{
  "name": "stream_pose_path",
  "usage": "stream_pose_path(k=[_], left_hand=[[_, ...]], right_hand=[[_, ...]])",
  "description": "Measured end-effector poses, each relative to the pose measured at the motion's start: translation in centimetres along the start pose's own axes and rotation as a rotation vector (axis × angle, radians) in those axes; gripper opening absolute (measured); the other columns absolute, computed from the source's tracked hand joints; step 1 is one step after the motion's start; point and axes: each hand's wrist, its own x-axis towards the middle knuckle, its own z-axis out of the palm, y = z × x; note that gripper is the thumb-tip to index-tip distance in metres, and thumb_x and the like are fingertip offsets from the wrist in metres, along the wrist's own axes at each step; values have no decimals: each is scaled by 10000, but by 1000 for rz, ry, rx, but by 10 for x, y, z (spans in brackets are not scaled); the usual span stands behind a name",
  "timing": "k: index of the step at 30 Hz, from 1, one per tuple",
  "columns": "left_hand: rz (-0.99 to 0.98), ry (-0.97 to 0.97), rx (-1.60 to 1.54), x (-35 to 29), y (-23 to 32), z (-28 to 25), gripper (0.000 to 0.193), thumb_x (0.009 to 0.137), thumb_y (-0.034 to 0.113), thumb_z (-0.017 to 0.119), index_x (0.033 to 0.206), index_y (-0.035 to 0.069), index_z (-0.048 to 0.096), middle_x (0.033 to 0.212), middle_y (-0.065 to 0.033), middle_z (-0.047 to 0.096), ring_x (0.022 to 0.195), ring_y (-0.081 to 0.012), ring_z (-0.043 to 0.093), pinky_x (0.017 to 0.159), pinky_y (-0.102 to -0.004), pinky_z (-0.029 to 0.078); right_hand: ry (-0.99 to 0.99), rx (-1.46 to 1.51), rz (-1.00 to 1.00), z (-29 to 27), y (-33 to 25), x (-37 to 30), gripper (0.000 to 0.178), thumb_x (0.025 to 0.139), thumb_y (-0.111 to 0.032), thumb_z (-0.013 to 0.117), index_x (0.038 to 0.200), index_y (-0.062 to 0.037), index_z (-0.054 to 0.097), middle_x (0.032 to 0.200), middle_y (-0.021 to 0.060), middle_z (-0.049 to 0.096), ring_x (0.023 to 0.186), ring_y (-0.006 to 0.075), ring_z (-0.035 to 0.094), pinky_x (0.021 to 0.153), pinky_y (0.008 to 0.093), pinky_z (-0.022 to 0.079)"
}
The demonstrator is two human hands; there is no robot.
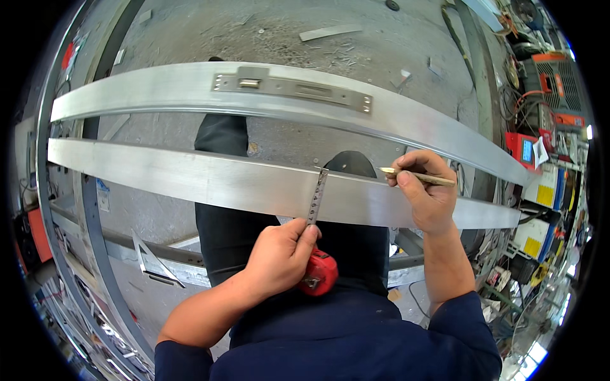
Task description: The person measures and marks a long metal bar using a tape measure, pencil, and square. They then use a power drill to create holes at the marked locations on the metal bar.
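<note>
A: What is shown in the head view?

B: Two long, shiny metal bars are seen, a near bar [159,174] and a far bar [152,86]. A tape strip [316,198] is laid across the near bar, from its far edge to its near edge.

A: How is the strip held?

B: It is pinched by the thumb and finger of the left hand [283,254], right by the near edge. The red tape case [323,273] is seen just past that edge, beside the hand.

A: And the right hand [432,193]?

B: A pencil [438,180] is gripped by it, with the tip turned left, toward the strip. It is held by the far edge of the near bar. Whether the bar is touched by that hand cannot be told.

A: Is anything carried by the far bar?

B: Yes, a long metal plate [298,91] with small holes is carried there, between the bar's two long edges. Past the bar's far edge, scraps are scattered on the gray floor [254,41].
</note>
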Motion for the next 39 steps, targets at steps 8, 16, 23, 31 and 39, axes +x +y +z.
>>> stream_pose_path(k=[8,16,23,31,39], left_hand=[[-116,-72,-11,15,2,51,326,1086,218,538,952,-27,707,775,-77,711,701,-117,641,673,-306,526],[-83,28,93,10,-1,54,306,1077,198,549,945,-28,707,746,-75,705,663,-118,624,651,-307,518],[-65,0,105,8,-10,51,260,1067,170,544,1022,-37,695,735,-88,698,657,-129,645,632,-314,530],[32,28,114,9,-8,55,204,1030,144,537,1048,-17,661,701,-219,654,674,-412,675,630,-465,530],[46,29,166,10,-4,54,181,1020,138,538,1002,-11,639,715,-236,656,686,-442,671,634,-504,536]], right_hand=[[22,69,92,-11,7,-28,117,942,-32,691,1037,34,710,891,80,742,829,104,676,736,243,522],[-103,-105,6,5,7,-19,132,859,-18,714,988,7,721,858,102,729,753,178,690,680,303,536],[-210,-289,-191,9,15,1,125,818,-26,719,941,-8,724,815,104,704,688,216,667,629,315,519],[-284,-330,-177,11,22,-1,123,757,-8,731,872,-44,710,759,95,689,639,264,663,582,330,521],[-274,-419,-386,21,29,0,149,692,23,736,808,-57,691,737,92,683,655,296,677,586,357,544]])
